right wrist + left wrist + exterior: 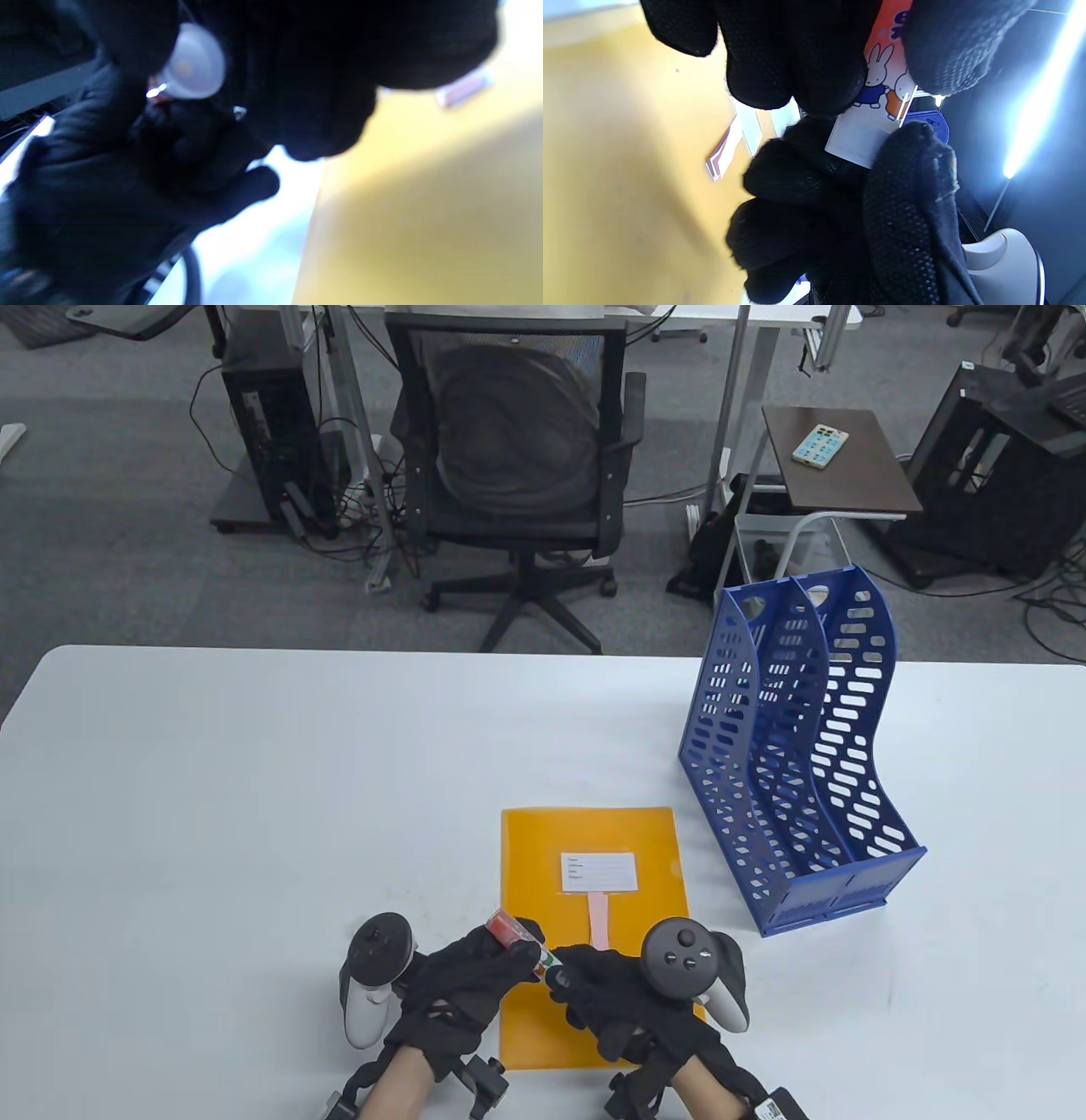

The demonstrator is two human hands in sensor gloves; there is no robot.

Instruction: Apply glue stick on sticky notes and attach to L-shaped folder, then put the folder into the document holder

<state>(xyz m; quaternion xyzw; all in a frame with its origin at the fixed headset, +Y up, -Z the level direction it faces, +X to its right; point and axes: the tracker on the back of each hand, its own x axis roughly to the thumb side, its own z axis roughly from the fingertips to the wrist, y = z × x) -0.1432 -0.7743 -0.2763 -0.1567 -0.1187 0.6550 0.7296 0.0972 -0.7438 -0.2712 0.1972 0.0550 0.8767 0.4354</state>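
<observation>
White table [212,814] is occupied by an orange L-shaped folder [543,1010], on which a pink sticky note [599,920] lies below a white label [599,872]; a blue document holder [793,763] stands just right. Above the folder's near left part, a glue stick [517,937] is gripped by the curled left hand [462,984] and pinched at its end by the right hand [619,997].

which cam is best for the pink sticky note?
Table view: the whole pink sticky note shows, lying on the yellow folder just below the white label. Left wrist view shows only its tip; right wrist view only a blur.
</observation>
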